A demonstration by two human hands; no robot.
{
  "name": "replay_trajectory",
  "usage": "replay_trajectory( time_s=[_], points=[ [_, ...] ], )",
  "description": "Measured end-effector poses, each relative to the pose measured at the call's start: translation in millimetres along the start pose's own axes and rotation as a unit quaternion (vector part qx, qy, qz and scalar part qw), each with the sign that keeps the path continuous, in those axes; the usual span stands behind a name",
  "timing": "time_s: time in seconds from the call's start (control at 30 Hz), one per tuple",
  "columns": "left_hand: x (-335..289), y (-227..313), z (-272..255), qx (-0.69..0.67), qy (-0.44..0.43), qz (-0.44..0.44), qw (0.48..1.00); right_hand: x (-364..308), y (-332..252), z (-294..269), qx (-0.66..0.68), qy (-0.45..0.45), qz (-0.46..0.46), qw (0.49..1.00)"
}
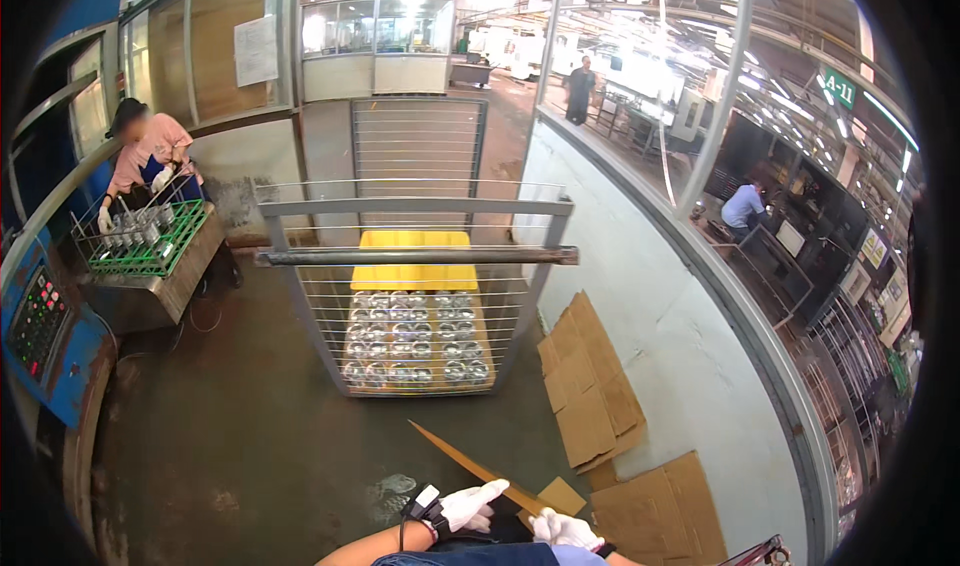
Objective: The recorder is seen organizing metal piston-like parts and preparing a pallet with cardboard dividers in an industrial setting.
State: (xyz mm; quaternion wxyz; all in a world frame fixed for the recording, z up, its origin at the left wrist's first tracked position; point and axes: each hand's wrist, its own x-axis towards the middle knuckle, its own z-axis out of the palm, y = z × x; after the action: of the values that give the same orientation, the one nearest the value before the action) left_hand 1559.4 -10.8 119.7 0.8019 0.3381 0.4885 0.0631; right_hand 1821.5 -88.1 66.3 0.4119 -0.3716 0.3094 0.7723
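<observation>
My left hand [468,507], in a white glove with a dark strapped device at the wrist, is at the lower middle. One digit reaches out to the edge of a thin brown cardboard sheet [462,454], and its other fingers curve loosely below. Just to the right, my white-gloved right hand [564,528] is closed around the near end of that sheet. The sheet is seen almost edge-on and slants away to the far left. A smaller cardboard piece [562,496] shows beyond my right hand.
Ahead stands a wire-sided cart [420,206] with rows of shiny metal parts [410,341] and a yellow tray [415,251]. Flattened cardboard [590,386] leans against the right wall [660,336]. At left, a co-worker [150,151] handles parts in a green rack [150,241], near a blue control panel [40,321].
</observation>
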Motion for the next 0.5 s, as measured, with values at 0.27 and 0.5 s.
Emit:
replay_trajectory(
  time_s=[0.27,0.5],
  points=[
    [0.1,-22.7,-163.1,-0.444,-0.136,0.149,0.873,68.1,153.4,223.6,-0.194,-0.133,0.158,0.959],
    [-117.8,-19.6,-297.6,-0.519,0.093,0.241,0.815,117.6,219.3,356.2,-0.555,-0.234,0.241,0.761]
  ],
)
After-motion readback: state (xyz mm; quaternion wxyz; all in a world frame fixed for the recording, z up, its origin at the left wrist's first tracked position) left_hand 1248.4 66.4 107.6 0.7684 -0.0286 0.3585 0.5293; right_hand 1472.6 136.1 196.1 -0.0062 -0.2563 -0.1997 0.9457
